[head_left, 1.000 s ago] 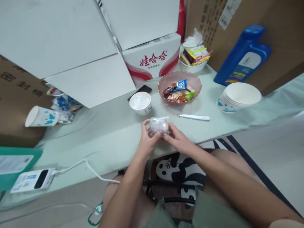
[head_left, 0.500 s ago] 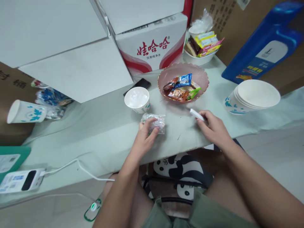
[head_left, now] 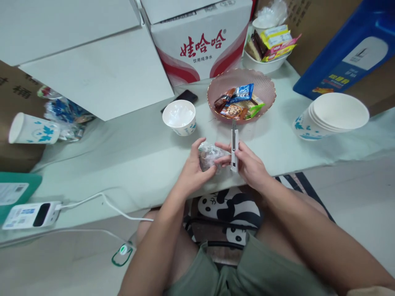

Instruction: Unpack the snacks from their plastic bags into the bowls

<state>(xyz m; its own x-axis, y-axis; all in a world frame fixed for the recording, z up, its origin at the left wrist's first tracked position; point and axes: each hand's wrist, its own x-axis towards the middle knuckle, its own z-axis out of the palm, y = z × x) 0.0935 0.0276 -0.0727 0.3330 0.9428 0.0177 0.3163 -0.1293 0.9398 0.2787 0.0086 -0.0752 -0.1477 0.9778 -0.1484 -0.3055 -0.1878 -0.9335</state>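
Between my hands, at the table's near edge, is a crinkled clear plastic packet (head_left: 209, 155); what is inside cannot be made out. My left hand (head_left: 196, 168) curls its thumb and fingers round the packet's left side. My right hand (head_left: 248, 162) grips a slim white utility knife (head_left: 234, 152), held upright with its narrow metal end pointing to the back. Some fingers of that hand stretch past the knife and touch the packet's right side. Just behind stands a paper cup (head_left: 179, 117) with clear plastic in it.
A pink scalloped bowl (head_left: 270, 92) holds several wrapped snacks. Stacked paper cups (head_left: 327, 117) and a blue bottle (head_left: 342, 53) stand right. A phone (head_left: 188, 97) lies behind the single cup. White boxes (head_left: 105, 74) rise at the back. A cable (head_left: 120, 211) runs off a power bank (head_left: 33, 216).
My right hand has moved left to the packet, and the utility knife has turned upright. The packet has shifted slightly toward the right and looks more bunched up. The camera view has tilted a little.
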